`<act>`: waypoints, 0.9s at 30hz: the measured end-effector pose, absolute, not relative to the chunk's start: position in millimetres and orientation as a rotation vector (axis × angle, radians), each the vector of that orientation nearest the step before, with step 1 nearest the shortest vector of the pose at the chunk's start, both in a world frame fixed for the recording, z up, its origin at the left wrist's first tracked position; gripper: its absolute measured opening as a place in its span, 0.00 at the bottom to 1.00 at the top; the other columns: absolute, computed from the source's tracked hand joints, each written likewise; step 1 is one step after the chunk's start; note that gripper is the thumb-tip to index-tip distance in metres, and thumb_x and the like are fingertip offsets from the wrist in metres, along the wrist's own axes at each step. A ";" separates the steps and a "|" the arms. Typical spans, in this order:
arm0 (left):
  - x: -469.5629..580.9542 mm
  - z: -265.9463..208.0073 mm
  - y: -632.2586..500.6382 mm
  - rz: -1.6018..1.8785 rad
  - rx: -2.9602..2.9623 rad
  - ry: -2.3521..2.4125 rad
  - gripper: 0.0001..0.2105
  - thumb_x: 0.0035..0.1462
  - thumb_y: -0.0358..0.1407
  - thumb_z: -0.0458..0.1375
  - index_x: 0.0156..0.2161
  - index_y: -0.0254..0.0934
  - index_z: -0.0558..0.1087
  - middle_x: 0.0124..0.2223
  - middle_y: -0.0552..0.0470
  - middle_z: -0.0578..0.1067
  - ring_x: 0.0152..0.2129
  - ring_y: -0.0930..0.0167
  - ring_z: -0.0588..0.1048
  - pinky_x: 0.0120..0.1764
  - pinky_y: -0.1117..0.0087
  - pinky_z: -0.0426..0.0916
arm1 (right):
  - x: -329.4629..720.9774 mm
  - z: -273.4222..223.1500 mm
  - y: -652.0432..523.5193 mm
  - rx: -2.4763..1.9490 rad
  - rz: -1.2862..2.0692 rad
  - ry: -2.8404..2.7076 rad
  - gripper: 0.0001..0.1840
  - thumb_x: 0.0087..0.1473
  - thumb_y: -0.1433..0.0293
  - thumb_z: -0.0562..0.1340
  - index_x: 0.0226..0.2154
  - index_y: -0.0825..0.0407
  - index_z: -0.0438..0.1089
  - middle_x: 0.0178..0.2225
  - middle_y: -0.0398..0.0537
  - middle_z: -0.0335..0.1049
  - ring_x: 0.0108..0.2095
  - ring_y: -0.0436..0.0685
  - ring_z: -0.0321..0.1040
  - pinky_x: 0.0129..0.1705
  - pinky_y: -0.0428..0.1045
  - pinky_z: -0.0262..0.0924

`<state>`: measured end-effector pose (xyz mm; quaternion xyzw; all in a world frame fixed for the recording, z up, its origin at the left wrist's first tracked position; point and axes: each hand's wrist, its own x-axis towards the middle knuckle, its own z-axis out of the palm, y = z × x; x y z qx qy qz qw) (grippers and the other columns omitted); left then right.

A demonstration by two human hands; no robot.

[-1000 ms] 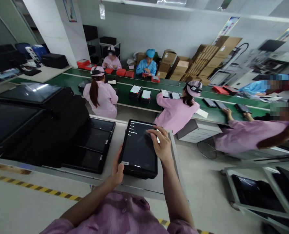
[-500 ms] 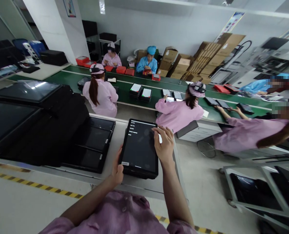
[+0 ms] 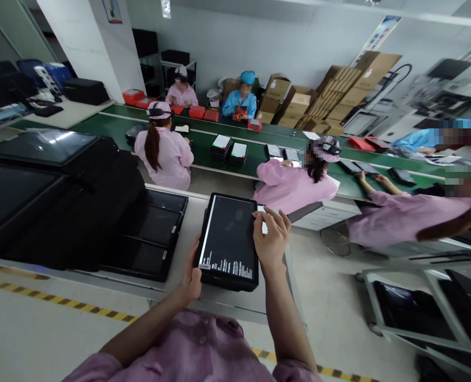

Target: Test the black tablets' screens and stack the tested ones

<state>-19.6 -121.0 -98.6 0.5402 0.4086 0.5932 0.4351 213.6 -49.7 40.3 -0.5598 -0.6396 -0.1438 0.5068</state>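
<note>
A black tablet (image 3: 229, 233) lies face up, on top of another dark one, at the right end of the light table. Its lit screen shows a dark page with white text running sideways along the near end. My left hand (image 3: 191, 273) grips the tablet's left edge, thumb at the near side, far fingers partly hidden. Over the upper right edge hovers my right hand (image 3: 272, 236), fingers bent and apart, holding nothing; whether a fingertip touches the screen I cannot tell. Something white (image 3: 264, 227) shows behind those fingers.
Left of the tablet are dark tablets in a tray (image 3: 148, 233) and large black stacked trays (image 3: 40, 148). Beyond, co-workers in pink and blue sit along a green conveyor (image 3: 203, 154). A metal cart (image 3: 402, 276) stands at right, and striped floor tape (image 3: 80, 309) runs in front.
The screen has switched from a short menu list to a page of sideways text. My right hand has shifted slightly right, off the screen's upper right area. My left hand stays put.
</note>
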 end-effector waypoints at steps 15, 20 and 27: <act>-21.0 -91.5 -117.9 1.570 1.486 0.892 0.37 0.71 0.63 0.48 0.75 0.43 0.65 0.76 0.40 0.64 0.73 0.52 0.64 0.75 0.46 0.56 | 211.3 41.2 -50.7 -1.381 -0.364 -1.503 0.13 0.74 0.63 0.58 0.40 0.45 0.78 0.39 0.48 0.85 0.51 0.65 0.81 0.68 0.71 0.61; -21.0 -93.9 -117.2 1.582 1.443 0.936 0.40 0.68 0.66 0.49 0.73 0.41 0.68 0.74 0.37 0.67 0.72 0.51 0.66 0.74 0.46 0.58 | 212.0 40.0 -50.5 -1.388 -0.312 -1.499 0.13 0.74 0.64 0.58 0.40 0.45 0.78 0.40 0.49 0.85 0.52 0.65 0.80 0.70 0.71 0.58; -21.9 -92.9 -121.1 1.494 1.475 1.009 0.42 0.67 0.68 0.45 0.73 0.41 0.68 0.70 0.38 0.73 0.72 0.54 0.66 0.74 0.49 0.60 | 210.8 41.7 -53.2 -1.430 -0.260 -1.486 0.16 0.75 0.62 0.56 0.41 0.46 0.79 0.42 0.50 0.85 0.53 0.63 0.80 0.71 0.69 0.58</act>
